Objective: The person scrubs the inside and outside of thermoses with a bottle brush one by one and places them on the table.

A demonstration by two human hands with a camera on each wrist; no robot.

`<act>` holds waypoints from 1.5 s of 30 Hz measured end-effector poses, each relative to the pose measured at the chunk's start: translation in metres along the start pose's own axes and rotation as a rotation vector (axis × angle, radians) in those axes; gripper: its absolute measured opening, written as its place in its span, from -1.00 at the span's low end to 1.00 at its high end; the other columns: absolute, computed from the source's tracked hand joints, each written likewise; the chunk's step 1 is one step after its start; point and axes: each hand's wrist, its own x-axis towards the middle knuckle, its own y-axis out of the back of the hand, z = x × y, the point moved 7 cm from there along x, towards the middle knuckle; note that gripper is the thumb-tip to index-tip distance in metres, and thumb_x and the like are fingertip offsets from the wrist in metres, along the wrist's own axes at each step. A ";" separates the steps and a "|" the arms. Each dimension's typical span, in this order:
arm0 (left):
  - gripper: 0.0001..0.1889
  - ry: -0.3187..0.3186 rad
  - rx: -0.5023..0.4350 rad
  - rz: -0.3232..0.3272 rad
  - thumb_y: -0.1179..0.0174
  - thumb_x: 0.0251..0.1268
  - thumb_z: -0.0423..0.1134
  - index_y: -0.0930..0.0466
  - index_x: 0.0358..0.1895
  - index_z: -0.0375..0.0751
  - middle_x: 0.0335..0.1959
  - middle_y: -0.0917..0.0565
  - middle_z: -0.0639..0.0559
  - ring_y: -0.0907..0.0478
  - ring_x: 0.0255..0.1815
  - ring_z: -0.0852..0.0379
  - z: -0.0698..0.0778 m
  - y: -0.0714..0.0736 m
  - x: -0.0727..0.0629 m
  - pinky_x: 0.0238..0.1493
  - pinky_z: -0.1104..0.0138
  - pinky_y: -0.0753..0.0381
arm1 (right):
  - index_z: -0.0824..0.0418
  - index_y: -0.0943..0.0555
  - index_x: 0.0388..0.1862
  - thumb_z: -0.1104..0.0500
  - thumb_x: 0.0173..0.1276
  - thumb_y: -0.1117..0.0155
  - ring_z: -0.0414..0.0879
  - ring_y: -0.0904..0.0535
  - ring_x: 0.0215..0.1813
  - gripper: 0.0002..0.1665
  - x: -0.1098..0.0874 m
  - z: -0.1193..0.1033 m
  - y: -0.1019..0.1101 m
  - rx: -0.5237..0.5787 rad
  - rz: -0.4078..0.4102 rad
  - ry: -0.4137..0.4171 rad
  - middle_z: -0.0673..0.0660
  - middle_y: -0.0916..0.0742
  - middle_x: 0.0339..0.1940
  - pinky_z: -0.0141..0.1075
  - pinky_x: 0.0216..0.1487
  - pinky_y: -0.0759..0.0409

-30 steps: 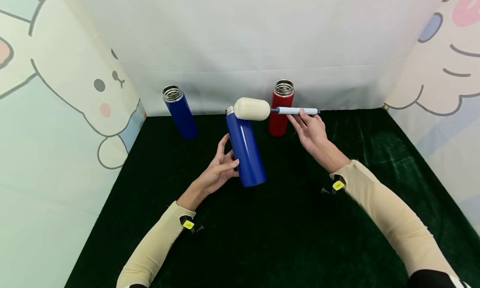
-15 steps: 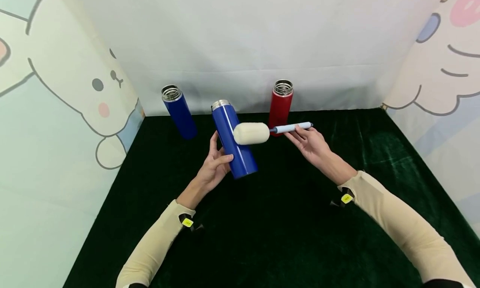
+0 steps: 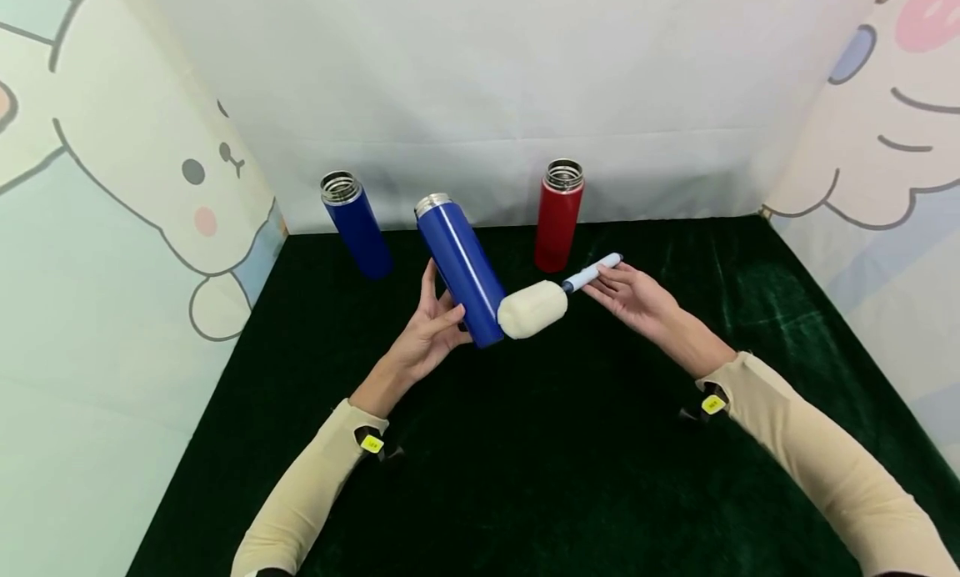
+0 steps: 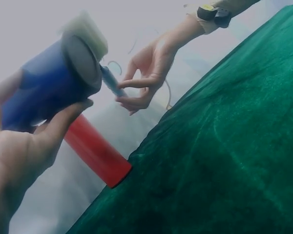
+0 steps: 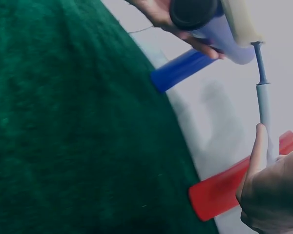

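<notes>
My left hand (image 3: 427,335) grips a blue bottle (image 3: 465,268) round its lower half and holds it tilted above the cloth, its bare steel mouth up and to the left. Between thumb and fingers my right hand (image 3: 637,298) pinches the pale blue handle (image 5: 264,107) of a bottle brush. The brush's cream sponge head (image 3: 534,309) lies against or just beside the bottle's lower right side; in the left wrist view the sponge (image 4: 90,36) shows partly behind the bottle (image 4: 49,78). Whether they touch I cannot tell.
A second blue bottle (image 3: 358,231) without a lid stands at the back left. Behind the brush stands a red lidless bottle (image 3: 558,223). Dark green cloth (image 3: 540,460) covers the table, with a white curtain (image 3: 480,77) behind.
The brush has moved down along the bottle's outside, from near its mouth to near its base, and its handle now slants. The held bottle has shifted left and slightly up.
</notes>
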 end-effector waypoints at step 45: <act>0.05 0.012 0.248 0.063 -0.15 0.31 -0.37 0.35 0.60 0.48 0.58 -0.11 -0.16 -0.34 0.46 -0.16 -0.003 -0.003 -0.006 0.28 0.01 -0.57 | 0.09 -0.34 0.05 0.43 0.46 -0.18 -0.13 -0.42 0.49 -0.64 0.019 -0.024 -0.041 0.242 0.037 0.124 0.16 -0.61 0.12 -0.16 0.50 -0.41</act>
